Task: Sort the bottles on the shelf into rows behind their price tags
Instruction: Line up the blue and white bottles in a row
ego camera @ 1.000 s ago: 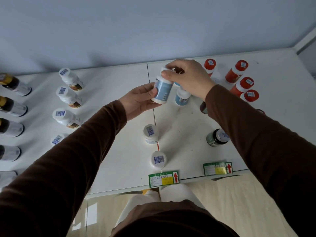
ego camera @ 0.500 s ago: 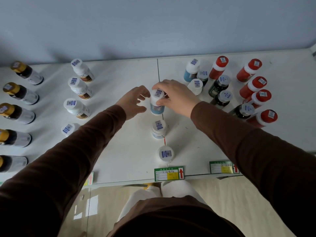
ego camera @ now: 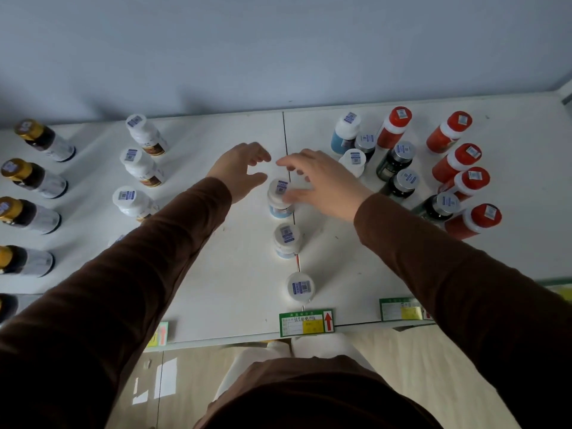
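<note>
Blue-label white-capped plastic bottle (ego camera: 280, 198) upright on white shelf (ego camera: 216, 274), 3rd back in row w/ two matching bottles (ego camera: 287, 239) behind green price tag (ego camera: 306, 322). Right hand (ego camera: 322, 184) grip spread, thumb at the cap, contact unclear due to blur. Left hand (ego camera: 244, 168) grip spread, just left of bottle, not touching. Unsorted cluster of blue, dark-green and red-capped bottles (ego camera: 402, 162) at back right.
</note>
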A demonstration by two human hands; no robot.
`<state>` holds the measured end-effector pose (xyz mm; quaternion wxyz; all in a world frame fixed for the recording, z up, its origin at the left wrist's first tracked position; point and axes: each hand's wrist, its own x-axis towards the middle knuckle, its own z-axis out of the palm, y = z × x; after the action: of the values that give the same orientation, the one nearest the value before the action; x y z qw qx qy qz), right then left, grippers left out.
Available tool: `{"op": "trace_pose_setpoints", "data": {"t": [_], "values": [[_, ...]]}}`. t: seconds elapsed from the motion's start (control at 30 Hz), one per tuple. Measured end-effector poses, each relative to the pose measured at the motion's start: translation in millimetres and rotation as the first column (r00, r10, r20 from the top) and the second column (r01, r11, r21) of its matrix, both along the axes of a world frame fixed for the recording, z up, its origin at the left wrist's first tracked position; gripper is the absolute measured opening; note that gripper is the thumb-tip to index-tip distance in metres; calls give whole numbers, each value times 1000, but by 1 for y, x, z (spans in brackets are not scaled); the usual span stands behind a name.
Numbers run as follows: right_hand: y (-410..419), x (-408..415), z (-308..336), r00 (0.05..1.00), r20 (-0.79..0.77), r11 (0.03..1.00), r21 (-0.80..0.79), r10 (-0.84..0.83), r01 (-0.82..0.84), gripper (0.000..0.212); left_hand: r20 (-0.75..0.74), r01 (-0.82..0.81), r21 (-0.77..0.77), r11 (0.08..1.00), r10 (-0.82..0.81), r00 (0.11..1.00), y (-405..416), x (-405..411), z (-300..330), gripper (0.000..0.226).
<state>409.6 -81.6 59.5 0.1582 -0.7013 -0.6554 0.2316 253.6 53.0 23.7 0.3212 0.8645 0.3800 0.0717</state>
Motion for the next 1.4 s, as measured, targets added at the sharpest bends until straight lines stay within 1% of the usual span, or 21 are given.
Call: {"op": "trace_pose_setpoints", "data": {"t": [0.07, 0.13, 0.2, 0.33, 0.4, 0.47, 0.6, 0.7, 0.73, 0.77, 0.8, 0.83, 0.9, 0.97, 1.0, 1.07, 1.13, 1.2, 1.27, 1.33, 1.4], "values": [[-4, 21, 12, 998, 28, 995, 77, -58, 56, 47, 2, 11, 22, 1000, -11, 1000, 2, 24, 16, 28], [-9, 48, 22, 982, 136, 987, 117, -129, 114, 38, -25, 37, -6, 999, -38, 999, -1, 52, 30, 31], [-13, 73, 26, 951, 263, 985, 104, -163, 140, 37, -112, 102, -30, 994, -104, 988, -9, 82, 36, 40], [-11, 96, 21, 889, 457, 999, -16, -24, 36, 43, -338, 259, -37, 965, -256, 906, -30, 129, 27, 61], [-9, 96, 15, 862, 505, 998, -70, 35, 0, 42, -391, 289, -61, 956, -289, 874, -37, 143, 18, 66], [-9, 95, 9, 871, 490, 997, -82, 31, 11, 40, -391, 287, -87, 954, -298, 871, -41, 150, 10, 69], [-11, 98, 10, 940, 338, 997, -38, -52, 69, 36, -299, 250, -138, 958, -281, 912, -39, 146, 3, 65], [-13, 109, 26, 978, 133, 987, 21, -161, 159, 35, -113, 233, -226, 946, -263, 958, -28, 136, 13, 42], [-13, 112, 33, 978, 63, 979, 50, -198, 195, 34, -43, 221, -290, 931, -243, 969, -22, 131, 19, 36], [-12, 114, 40, 973, -7, 969, 80, -233, 232, 33, 39, 217, -401, 890, -220, 975, -17, 126, 25, 32], [-9, 115, 46, 961, -88, 956, 107, -263, 272, 32, 132, 232, -537, 811, -191, 973, -12, 120, 32, 30], [-5, 114, 52, 939, -182, 940, 126, -293, 318, 31, 218, 263, -651, 712, -156, 963, -7, 113, 37, 30], [3, 110, 62, 854, -388, 897, 129, -346, 422, 31, 346, 326, -792, 516, -60, 936, 1, 101, 45, 34], [11, 104, 68, 725, -571, 853, 79, -385, 515, 33, 429, 384, -853, 353, 57, 901, 6, 92, 48, 37], [15, 102, 70, 674, -623, 840, 50, -397, 541, 35, 451, 407, -864, 295, 96, 887, 7, 89, 48, 40], [21, 96, 71, 629, -662, 833, 13, -408, 553, 38, 467, 432, -870, 237, 115, 877, 8, 83, 46, 48], [26, 92, 70, 626, -664, 838, -2, -409, 545, 40, 468, 430, -868, 248, 122, 875, 8, 78, 44, 48], [30, 88, 69, 658, -637, 852, 5, -402, 524, 40, 478, 417, -851, 319, 140, 867, 10, 73, 42, 43], [36, 83, 67, 735, -570, 876, 55, -367, 479, 38, 498, 405, -808, 427, 129, 858, 13, 68, 42, 39], [45, 76, 64, 847, -419, 901, 133, -327, 414, 35, 501, 364, -755, 546, 121, 857, 17, 62, 43, 34], [54, 67, 58, 927, -228, 922, 184, -297, 341, 30, 448, 256, -638, 726, 80, 891, 24, 55, 44, 31]]}}
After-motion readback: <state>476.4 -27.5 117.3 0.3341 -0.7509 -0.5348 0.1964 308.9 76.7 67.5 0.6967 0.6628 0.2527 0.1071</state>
